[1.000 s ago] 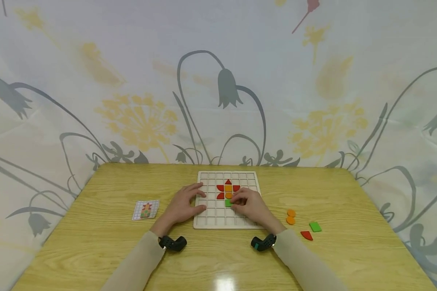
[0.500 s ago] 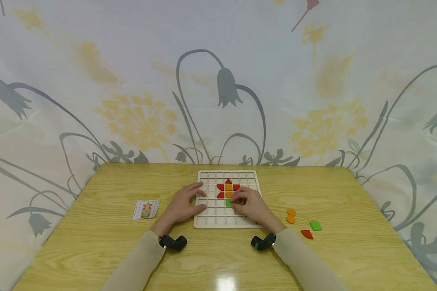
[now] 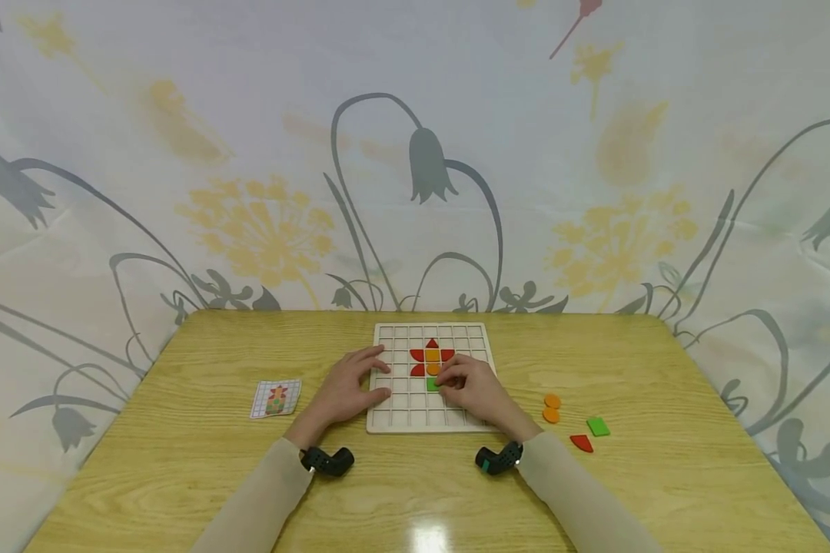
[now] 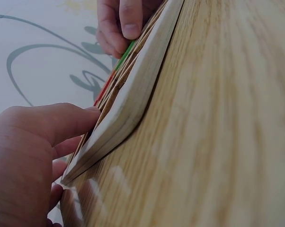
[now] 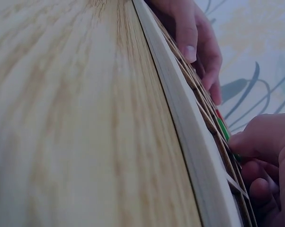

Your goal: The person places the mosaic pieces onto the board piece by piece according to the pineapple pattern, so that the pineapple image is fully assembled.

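A pale wooden grid board lies on the table with red, orange and green tiles set in its middle columns. My left hand rests on the board's left edge, thumb and fingers spread and reaching over the rim. Over the board's right half, my right hand pinches the right side of a green square tile, which sits in the grid just below an orange round tile. In the right wrist view the thumb is at the green tile; the fingers behind are partly hidden.
A small pattern card lies left of the board. Right of it are two orange round tiles, a green square tile and a red quarter-round tile. A patterned cloth wall stands behind the table.
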The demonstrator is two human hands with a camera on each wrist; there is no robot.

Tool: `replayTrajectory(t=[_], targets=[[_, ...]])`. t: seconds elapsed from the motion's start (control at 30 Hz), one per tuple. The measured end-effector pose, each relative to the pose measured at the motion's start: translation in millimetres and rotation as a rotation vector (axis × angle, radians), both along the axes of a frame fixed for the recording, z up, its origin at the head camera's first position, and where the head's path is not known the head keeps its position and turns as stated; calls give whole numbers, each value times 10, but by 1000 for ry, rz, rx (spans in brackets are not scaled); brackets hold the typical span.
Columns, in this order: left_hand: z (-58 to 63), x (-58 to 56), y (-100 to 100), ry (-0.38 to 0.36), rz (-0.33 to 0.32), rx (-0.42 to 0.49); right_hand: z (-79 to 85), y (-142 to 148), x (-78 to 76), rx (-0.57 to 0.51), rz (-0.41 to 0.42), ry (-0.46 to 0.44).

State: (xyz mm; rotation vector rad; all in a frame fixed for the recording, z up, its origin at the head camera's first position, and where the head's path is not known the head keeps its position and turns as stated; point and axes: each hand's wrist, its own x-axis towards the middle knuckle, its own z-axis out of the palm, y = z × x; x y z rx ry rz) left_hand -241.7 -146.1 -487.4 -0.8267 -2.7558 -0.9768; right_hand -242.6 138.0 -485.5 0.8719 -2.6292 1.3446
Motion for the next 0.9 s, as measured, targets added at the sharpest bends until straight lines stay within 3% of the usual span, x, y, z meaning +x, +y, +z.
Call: replayTrajectory(t=[0.37, 0.63, 0.9], targets=[[-3, 7, -4, -9, -9, -3, 129, 169, -35, -63, -35, -15], [4, 10, -2, -10, -12, -3, 288, 702, -30, 20, -107, -58], [16, 10, -10, -9, -10, 2, 255, 1317, 60, 88, -167, -96]])
